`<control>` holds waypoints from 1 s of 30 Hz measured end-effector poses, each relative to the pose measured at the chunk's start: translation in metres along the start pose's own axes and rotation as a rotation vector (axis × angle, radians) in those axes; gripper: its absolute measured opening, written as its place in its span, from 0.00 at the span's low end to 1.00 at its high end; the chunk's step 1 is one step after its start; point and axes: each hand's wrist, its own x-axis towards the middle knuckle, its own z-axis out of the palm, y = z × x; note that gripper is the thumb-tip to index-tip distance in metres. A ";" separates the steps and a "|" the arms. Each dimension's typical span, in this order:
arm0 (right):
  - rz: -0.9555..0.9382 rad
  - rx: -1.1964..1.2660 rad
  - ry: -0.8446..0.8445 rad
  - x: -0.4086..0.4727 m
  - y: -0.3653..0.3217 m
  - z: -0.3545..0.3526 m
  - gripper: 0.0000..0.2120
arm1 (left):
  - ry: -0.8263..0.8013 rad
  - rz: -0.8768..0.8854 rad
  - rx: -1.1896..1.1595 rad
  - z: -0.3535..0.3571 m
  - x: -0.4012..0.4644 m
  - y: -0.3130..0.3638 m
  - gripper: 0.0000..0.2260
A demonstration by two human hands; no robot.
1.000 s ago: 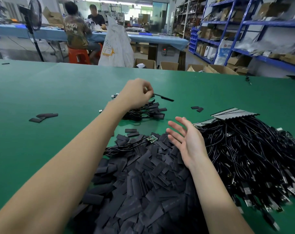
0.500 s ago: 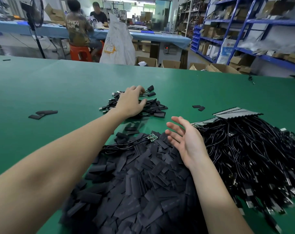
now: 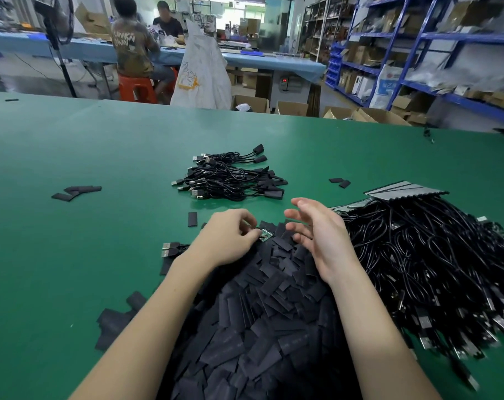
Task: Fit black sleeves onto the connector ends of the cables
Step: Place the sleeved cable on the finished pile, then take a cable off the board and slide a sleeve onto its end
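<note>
From the head view, our left hand (image 3: 227, 238) has come back from the finished bundle (image 3: 230, 177) at the far side of the table (image 3: 72, 157), where it sat half a second ago, so that cable looks done, and it's now pinching the little green board end (image 3: 265, 235) of the next cable on top of the sleeve pile (image 3: 259, 313). Our right hand (image 3: 320, 235) hovers spread, holding nothing. Counts: two hands, one sleeved bundle, one bare cable heap (image 3: 432, 269), sleeves way too many to count.
</note>
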 end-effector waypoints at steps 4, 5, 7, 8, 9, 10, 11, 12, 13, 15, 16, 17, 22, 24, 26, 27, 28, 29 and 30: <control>-0.028 -0.105 0.013 0.001 0.005 0.004 0.05 | 0.041 -0.018 -0.180 -0.018 0.000 -0.005 0.05; -0.034 -0.138 0.005 0.001 0.006 0.006 0.06 | 0.045 -0.022 -0.244 -0.023 0.000 -0.005 0.04; -0.025 -0.172 -0.051 0.000 0.006 0.010 0.08 | 0.025 -0.034 -0.382 -0.030 -0.001 -0.003 0.04; -0.013 -0.165 -0.087 -0.001 0.006 0.012 0.09 | 0.002 -0.040 -0.452 -0.033 -0.002 -0.001 0.04; -0.001 -0.144 -0.117 -0.003 0.006 0.014 0.10 | -0.028 -0.045 -0.512 -0.035 -0.003 0.001 0.04; 0.011 -0.114 -0.133 -0.004 0.006 0.016 0.11 | -0.062 -0.047 -0.554 -0.037 -0.005 0.003 0.04; 0.020 -0.079 -0.141 -0.004 0.005 0.017 0.12 | -0.093 -0.045 -0.582 -0.038 -0.005 0.005 0.04; 0.029 -0.043 -0.146 -0.005 0.005 0.018 0.13 | -0.113 -0.046 -0.610 -0.037 -0.006 0.006 0.05; 0.038 -0.011 -0.154 -0.006 0.005 0.018 0.13 | -0.114 -0.054 -0.644 -0.035 -0.005 0.007 0.06; 0.050 0.041 -0.178 -0.007 0.004 0.019 0.13 | -0.063 -0.083 -0.722 -0.030 -0.004 0.009 0.07; 0.053 0.062 -0.186 -0.007 0.003 0.019 0.12 | -0.036 -0.086 -0.752 -0.027 -0.003 0.011 0.07; 0.057 0.084 -0.190 -0.008 0.003 0.020 0.12 | -0.016 -0.079 -0.772 -0.024 -0.003 0.012 0.07; 0.081 0.128 -0.207 -0.010 0.003 0.021 0.06 | 0.013 -0.077 -0.855 -0.014 -0.002 0.012 0.08; 0.086 0.148 -0.213 -0.011 0.002 0.021 0.04 | 0.021 -0.079 -0.883 -0.014 -0.002 0.012 0.09; 0.100 0.189 -0.233 -0.011 0.001 0.022 0.03 | 0.010 -0.085 -0.926 -0.015 -0.003 0.012 0.11; 0.110 0.208 -0.245 -0.011 0.000 0.022 0.03 | -0.014 -0.090 -0.959 -0.016 -0.003 0.012 0.13; 0.120 0.225 -0.256 -0.011 0.000 0.023 0.03 | -0.044 -0.091 -0.995 -0.017 -0.003 0.012 0.16; 0.129 0.243 -0.264 -0.012 0.000 0.024 0.03 | -0.074 -0.091 -1.025 -0.018 -0.004 0.012 0.17; 0.137 0.262 -0.269 -0.012 0.000 0.024 0.03 | -0.101 -0.089 -1.050 -0.019 -0.003 0.012 0.16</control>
